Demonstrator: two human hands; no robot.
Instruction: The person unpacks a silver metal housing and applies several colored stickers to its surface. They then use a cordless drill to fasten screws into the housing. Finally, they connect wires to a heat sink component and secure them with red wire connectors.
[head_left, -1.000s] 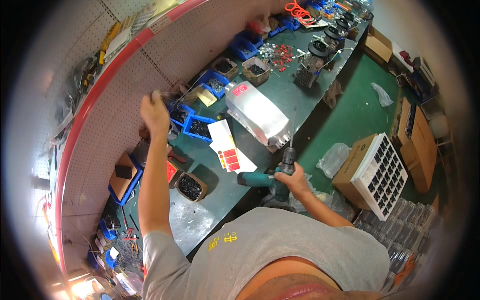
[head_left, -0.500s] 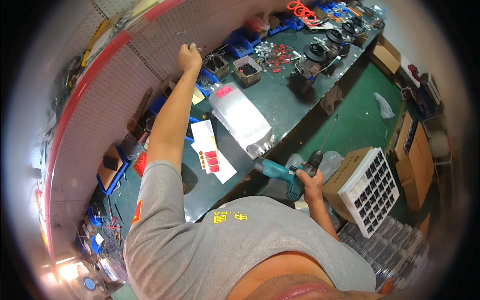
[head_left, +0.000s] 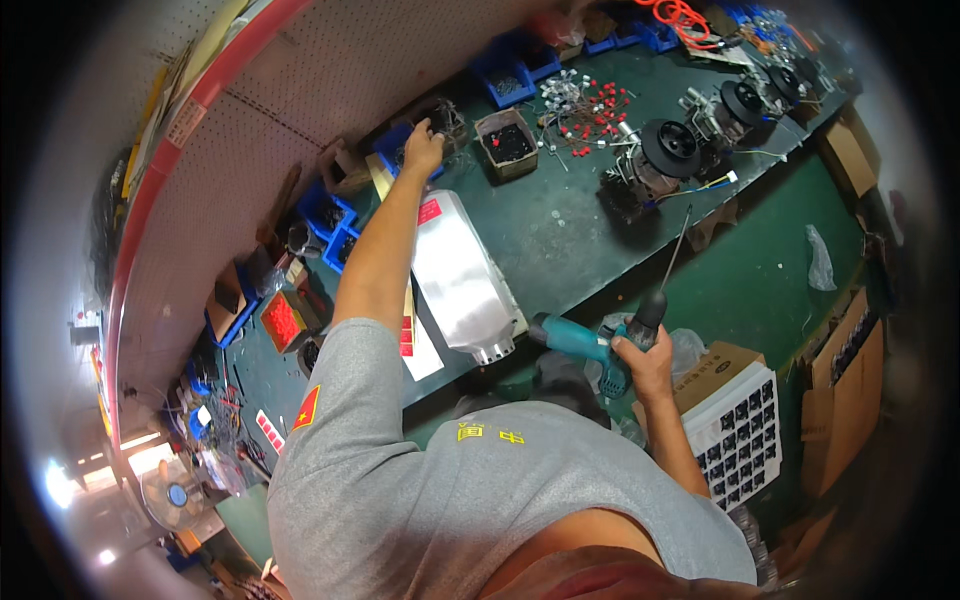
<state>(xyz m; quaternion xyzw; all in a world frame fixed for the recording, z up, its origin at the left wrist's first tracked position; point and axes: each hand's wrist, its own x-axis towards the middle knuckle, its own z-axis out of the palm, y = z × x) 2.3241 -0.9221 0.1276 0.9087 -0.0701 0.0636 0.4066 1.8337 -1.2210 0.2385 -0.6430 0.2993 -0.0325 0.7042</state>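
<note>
While the right hand (head_left: 640,352) at about four o'clock was wrapped tight round the fat grip of the teal power drill (head_left: 590,342), a hard, heavy tool best held there, the left hand (head_left: 423,150) reached to eleven o'clock, fingers curled into a blue bin (head_left: 398,150), contents hidden.

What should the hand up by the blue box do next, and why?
Probably close its fingers on a small part and lift it out. The left hand is stretched to the blue bin by the pegboard wall, fingers reaching in, nothing visibly held yet. The right hand grips the teal power screwdriver low beside the bench, seemingly waiting. What lies in the bin is unclear.
</note>
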